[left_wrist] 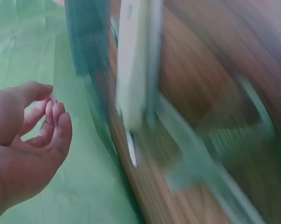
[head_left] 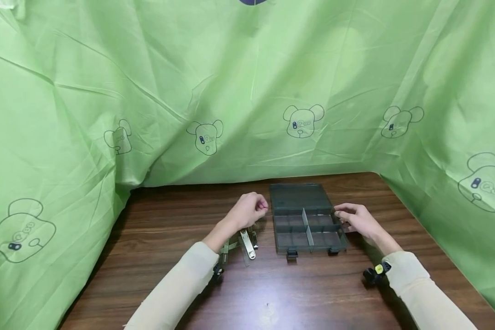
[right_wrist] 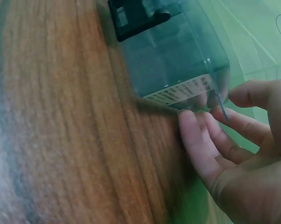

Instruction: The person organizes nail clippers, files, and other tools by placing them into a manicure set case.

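A dark translucent compartment box [head_left: 292, 239] lies on the table with its lid [head_left: 300, 196] folded back. My right hand [head_left: 359, 222] holds the box's right side; in the right wrist view its thumb is by the rim and its fingers [right_wrist: 195, 140] are low against the wall, near a barcode label [right_wrist: 180, 92]. To the left of the box, my left hand [head_left: 248, 211] hovers with thumb and fingertips [left_wrist: 60, 116] brought together. I cannot tell whether something small is between them. Below that hand lies a silver nail clipper [head_left: 247, 244], blurred in the left wrist view.
A smaller dark-and-metal piece [head_left: 254, 239] lies beside the nail clipper. Greenish translucent pieces [head_left: 225, 253] are partly behind the left forearm. Green cloth [head_left: 239, 151] with bear drawings walls off the back and sides of the brown wooden table [head_left: 313, 293].
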